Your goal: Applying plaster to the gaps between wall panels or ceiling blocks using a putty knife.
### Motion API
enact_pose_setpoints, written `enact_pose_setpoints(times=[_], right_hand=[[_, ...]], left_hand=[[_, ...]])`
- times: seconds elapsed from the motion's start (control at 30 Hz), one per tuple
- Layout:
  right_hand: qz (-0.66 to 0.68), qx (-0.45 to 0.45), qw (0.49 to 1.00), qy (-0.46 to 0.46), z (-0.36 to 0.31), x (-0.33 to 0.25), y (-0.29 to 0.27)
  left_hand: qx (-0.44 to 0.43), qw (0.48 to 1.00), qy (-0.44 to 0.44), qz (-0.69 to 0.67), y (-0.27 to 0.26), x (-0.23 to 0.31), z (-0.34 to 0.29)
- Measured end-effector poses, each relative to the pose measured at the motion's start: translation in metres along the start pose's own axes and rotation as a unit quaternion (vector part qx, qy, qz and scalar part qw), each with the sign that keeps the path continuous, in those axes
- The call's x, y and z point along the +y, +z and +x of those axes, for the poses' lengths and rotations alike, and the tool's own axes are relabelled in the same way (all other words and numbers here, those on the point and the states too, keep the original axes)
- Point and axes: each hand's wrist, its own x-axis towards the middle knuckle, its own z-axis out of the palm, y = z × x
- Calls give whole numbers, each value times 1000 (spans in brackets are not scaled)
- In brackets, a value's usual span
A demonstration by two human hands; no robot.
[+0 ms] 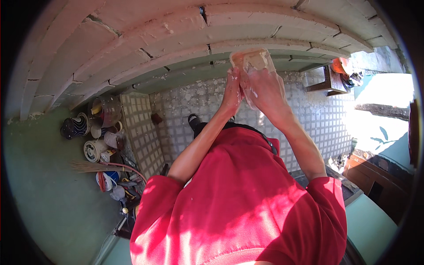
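A clear, shallow plastic container (268,60) smeared with pale cream putty is held up in front of me, under the layered ceiling boards. My left hand (234,88) is closed at its left near edge, with white smears on the fingers. Around the container's right side wraps my right hand (265,88), its back toward me and also spotted with putty. Part of the clear plastic shows below, between the two hands. What the fingertips do inside the container is hidden.
Ceiling boards (168,35) with open joints stretch close overhead. Buckets (94,151), tubs and a twig broom (88,166) crowd the left side. A wooden stool (329,84) stands at the right with an orange object (341,65) nearby. White spatters mark the tiled floor (190,99).
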Motion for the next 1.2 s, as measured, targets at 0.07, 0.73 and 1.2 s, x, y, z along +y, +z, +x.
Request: enact_pose_setpoints(times=[0.07, 0.73, 1.2], right_hand=[[-7, 16, 999, -51, -4, 3, 19], [253, -24, 967, 26, 12, 51, 1], [188, 64, 980, -21, 5, 60, -12]], left_hand=[[7, 999, -5, -36, 1, 0, 3], [-18, 997, -37, -62, -3, 20, -15], [-21, 997, -63, -35, 9, 30, -17]])
